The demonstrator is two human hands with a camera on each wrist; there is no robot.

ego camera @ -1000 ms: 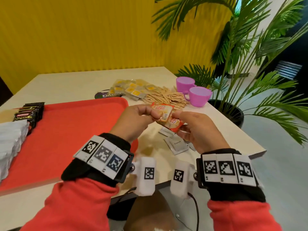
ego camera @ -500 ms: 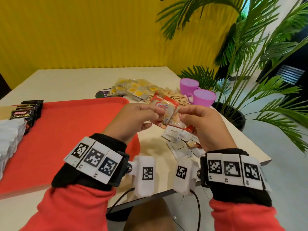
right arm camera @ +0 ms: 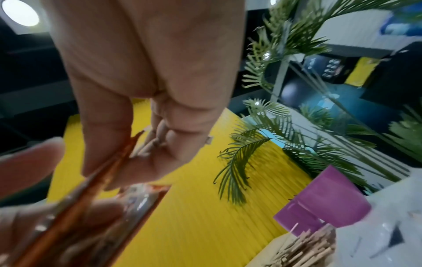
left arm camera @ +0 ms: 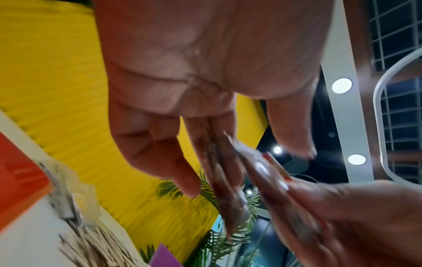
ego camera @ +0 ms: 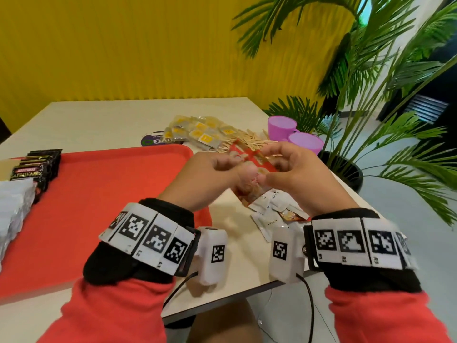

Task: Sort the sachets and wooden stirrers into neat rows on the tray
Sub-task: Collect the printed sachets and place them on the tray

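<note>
Both hands hold a small stack of red-and-orange sachets point(ego camera: 252, 167) in the air, just right of the red tray point(ego camera: 103, 209). My left hand point(ego camera: 231, 165) pinches the stack's left side and my right hand point(ego camera: 273, 158) pinches the right side. The left wrist view shows the sachets point(left arm camera: 230, 182) edge-on between my left hand's fingers point(left arm camera: 205, 144). In the right wrist view the sachets point(right arm camera: 98, 202) are blurred. Black sachets point(ego camera: 37, 169) and white sachets point(ego camera: 12, 209) lie in rows at the tray's left end. Yellow sachets point(ego camera: 197, 134) and wooden stirrers point(ego camera: 249, 143) lie in piles beyond the tray.
Loose white sachets point(ego camera: 269, 216) lie on the table under my hands, near its front right edge. Two purple cups point(ego camera: 282, 125) point(ego camera: 306, 143) stand at the right edge beside the stirrers. A potted palm point(ego camera: 346, 169) stands on the floor to the right.
Both hands have risen slightly with the red sachets, and the stack has turned more upright between them. The sachets are blurred by motion now.
</note>
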